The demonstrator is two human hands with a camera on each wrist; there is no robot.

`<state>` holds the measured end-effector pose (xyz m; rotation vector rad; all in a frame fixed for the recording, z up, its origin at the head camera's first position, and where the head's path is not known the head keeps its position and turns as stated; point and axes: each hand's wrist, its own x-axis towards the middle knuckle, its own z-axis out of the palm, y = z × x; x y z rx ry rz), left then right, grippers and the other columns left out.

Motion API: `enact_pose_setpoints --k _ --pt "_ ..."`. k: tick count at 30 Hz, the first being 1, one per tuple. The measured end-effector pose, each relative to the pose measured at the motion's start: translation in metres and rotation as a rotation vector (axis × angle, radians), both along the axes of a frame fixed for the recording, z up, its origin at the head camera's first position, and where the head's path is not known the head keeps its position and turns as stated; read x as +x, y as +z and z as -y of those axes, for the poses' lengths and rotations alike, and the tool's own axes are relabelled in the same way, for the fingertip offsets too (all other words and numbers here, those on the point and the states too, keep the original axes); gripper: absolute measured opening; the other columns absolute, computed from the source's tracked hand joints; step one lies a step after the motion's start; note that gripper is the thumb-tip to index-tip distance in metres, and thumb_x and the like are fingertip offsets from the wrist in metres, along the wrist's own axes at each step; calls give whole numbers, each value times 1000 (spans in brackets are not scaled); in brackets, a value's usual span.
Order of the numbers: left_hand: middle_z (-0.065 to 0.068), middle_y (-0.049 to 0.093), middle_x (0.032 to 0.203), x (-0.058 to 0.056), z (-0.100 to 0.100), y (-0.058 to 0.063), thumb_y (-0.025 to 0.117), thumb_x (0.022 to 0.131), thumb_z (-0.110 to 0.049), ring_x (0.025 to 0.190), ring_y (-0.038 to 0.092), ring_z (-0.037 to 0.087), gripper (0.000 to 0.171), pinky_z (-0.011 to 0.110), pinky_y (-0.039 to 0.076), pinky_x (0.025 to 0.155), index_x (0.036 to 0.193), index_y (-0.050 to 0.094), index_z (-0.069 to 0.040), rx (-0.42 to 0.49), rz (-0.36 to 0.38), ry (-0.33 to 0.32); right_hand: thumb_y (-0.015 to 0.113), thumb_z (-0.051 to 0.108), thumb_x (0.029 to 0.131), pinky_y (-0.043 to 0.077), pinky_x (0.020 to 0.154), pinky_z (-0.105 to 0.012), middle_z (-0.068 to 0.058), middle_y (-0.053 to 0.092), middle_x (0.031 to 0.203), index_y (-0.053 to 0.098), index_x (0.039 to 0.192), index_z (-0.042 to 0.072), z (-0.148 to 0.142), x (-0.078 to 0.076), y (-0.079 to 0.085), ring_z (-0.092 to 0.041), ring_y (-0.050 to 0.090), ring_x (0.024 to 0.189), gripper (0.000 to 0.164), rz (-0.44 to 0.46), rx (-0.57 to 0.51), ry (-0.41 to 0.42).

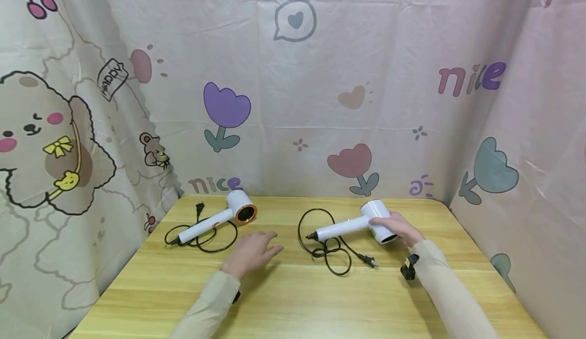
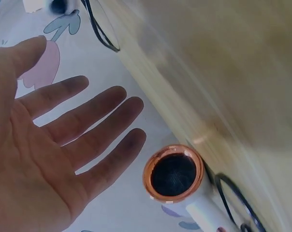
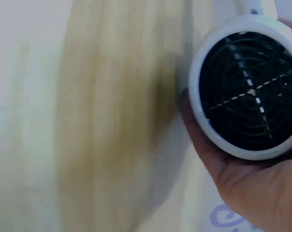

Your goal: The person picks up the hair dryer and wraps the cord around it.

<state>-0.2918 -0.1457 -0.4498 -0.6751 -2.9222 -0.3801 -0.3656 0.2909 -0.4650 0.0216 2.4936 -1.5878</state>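
My right hand (image 1: 402, 225) holds a white hair dryer (image 1: 344, 228) by its barrel, with the handle pointing left and its tail end low near the table. The right wrist view shows the fingers around the barrel beside its round dark grille (image 3: 250, 89) with a white rim. My left hand (image 1: 252, 254) hovers over the table, palm inward, fingers spread and holding nothing. To its upper left, a second white hair dryer (image 1: 206, 225) with a copper-coloured ring lies on the table. In the left wrist view, that copper ring (image 2: 198, 169) appears beyond the fingertips.
Black cords lie looped by both dryers; one plug (image 1: 200, 207) is behind the left dryer, another plug (image 1: 368, 260) in front of the right one. The wooden table (image 1: 293, 303) ends at a patterned cloth (image 1: 284, 161) behind and at both sides.
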Motion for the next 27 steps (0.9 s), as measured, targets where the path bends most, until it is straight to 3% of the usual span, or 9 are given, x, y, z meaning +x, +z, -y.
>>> enact_pose_setpoints --k 7,15,22,25,27 --pt "15 65 128 -3 -11 -1 52 98 -51 111 65 30 56 49 52 93 137 55 -10 100 87 -22 73 28 86 56 74 -35 -15 63 106 37 136 -8 -4 11 4 -20 64 82 71 -54 -133 -56" --pt "18 61 132 -7 -45 3 53 97 -51 115 62 34 62 52 50 96 141 50 -7 414 150 18 70 26 90 57 77 -35 -5 61 105 27 145 -5 4 21 20 -15 65 85 77 -105 -312 -93" --pt "18 51 144 -14 -80 0 57 99 -37 133 48 36 57 53 38 110 144 46 -4 535 89 -5 68 29 92 56 78 -30 1 59 102 26 147 -3 18 29 33 -11 64 85 76 -101 -376 -152" --pt "18 58 134 -17 -89 1 58 99 -33 124 55 35 46 51 42 105 133 56 -3 563 43 4 69 30 92 56 79 -30 -1 57 107 27 146 -1 23 30 38 -11 63 86 76 -115 -379 -183" --pt "13 66 115 -19 -94 3 57 100 -31 105 63 29 31 48 49 95 116 66 -5 573 14 16 70 31 91 55 79 -28 -4 55 112 27 147 -1 26 30 41 -9 62 88 77 -139 -361 -212"
